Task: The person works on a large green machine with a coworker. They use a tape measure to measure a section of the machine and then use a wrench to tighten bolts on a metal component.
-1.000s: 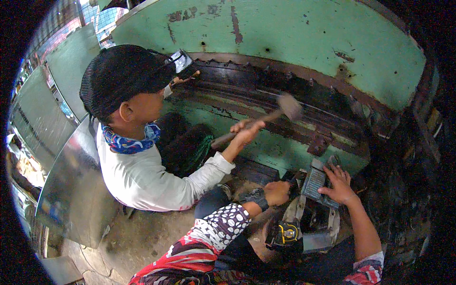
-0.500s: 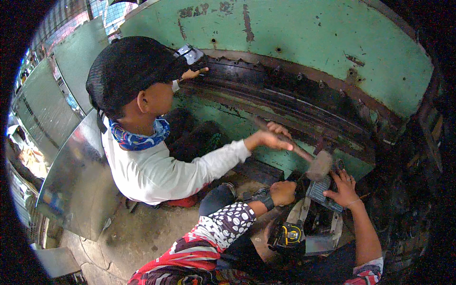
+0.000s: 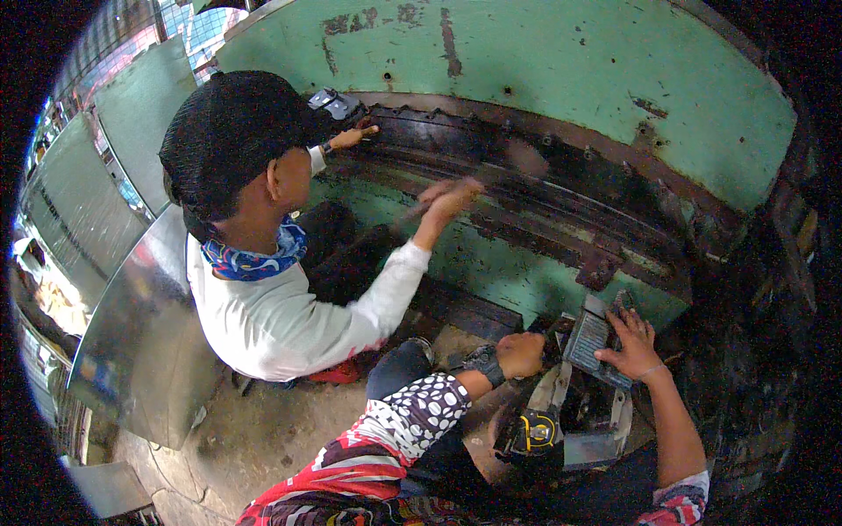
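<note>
A ribbed grey metal piece point(image 3: 598, 342) lies in front of me at lower right, across a metal frame. My right hand point(image 3: 635, 347) rests at its right edge, fingers spread and thumb against it. To its left, my left hand point(image 3: 521, 355) is closed in a fist; whatever it grips is hidden beside dark metal. A co-worker in a black cap crouches at left, one hand point(image 3: 453, 200) gripping a mallet whose blurred head point(image 3: 527, 159) is raised over the machine's edge. The co-worker's other hand point(image 3: 354, 138) lies on the machine's dark bar.
A large green machine point(image 3: 561, 53) with a long dark bar point(image 3: 430, 131) spans the back. A black and yellow tape measure point(image 3: 537, 432) sits by the metal frame point(image 3: 618, 421). Sheet metal panels point(image 3: 145, 333) lean at left above the concrete floor point(image 3: 263, 430).
The co-worker's mallet has lifted off the ribbed metal piece and swung up and to the left. My two hands have stayed nearly where they were.
</note>
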Motion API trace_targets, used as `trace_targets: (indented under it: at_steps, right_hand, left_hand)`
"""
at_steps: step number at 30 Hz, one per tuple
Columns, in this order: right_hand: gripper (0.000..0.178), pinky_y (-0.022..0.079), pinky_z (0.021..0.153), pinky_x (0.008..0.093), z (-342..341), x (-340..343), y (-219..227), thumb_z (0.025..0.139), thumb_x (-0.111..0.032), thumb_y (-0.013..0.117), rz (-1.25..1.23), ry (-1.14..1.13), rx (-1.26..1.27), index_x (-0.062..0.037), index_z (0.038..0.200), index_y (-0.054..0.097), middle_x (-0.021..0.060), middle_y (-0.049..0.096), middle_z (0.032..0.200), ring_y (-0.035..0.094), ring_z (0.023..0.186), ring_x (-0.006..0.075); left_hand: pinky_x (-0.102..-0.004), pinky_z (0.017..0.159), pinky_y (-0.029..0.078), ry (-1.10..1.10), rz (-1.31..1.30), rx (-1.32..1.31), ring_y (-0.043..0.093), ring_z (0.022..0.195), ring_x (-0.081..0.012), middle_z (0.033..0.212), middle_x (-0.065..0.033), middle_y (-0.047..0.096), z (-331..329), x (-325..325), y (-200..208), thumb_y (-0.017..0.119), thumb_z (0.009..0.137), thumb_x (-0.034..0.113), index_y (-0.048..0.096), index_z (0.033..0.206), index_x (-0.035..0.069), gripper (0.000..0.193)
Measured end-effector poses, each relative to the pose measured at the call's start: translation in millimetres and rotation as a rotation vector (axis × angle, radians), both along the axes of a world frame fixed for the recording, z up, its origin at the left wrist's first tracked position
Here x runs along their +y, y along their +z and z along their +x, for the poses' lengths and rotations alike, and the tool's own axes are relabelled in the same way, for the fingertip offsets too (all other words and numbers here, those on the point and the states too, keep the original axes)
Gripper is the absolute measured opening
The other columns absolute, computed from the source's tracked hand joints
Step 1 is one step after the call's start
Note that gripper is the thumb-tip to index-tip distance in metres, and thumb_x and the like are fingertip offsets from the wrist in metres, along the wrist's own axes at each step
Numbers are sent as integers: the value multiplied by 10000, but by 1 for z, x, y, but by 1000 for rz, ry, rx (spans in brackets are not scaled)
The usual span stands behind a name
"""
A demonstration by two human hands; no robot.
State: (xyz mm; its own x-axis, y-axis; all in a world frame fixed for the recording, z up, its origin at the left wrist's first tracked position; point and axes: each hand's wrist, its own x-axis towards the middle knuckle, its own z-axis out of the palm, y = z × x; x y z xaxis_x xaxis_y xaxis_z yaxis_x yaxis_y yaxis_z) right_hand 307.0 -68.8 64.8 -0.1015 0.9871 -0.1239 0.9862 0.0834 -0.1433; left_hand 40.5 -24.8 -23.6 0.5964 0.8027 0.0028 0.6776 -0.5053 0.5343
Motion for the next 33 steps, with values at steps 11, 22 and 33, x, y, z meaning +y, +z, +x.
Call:
trace_targets:
  at_steps: [11,22,33]
  right_hand:
    - [972,73,1195,590,-2,1,1,774,-626,711,-4,7,32,-144,1536,348,198,244,1614,141,1513,398]
    - [982,78,1195,577,-2,2,2,770,-637,706,-23,-22,20,-144,1540,349,199,240,1616,153,1512,397]
    - [980,87,1194,579,1,1,1,774,-613,718,-11,-18,-15,-155,1547,328,194,252,1612,161,1509,396]
  left_hand:
    - [-496,761,562,83,-80,-11,694,909,-414,966,-237,704,7,1,-3,632,768,157,690,960,19,244]
    - [-518,766,553,-102,-61,15,685,910,-437,934,-277,688,-2,10,-6,603,773,150,677,910,-23,233]
    - [-512,763,556,71,6,-8,689,902,-431,923,-266,691,4,0,1,600,779,144,674,930,-17,233]
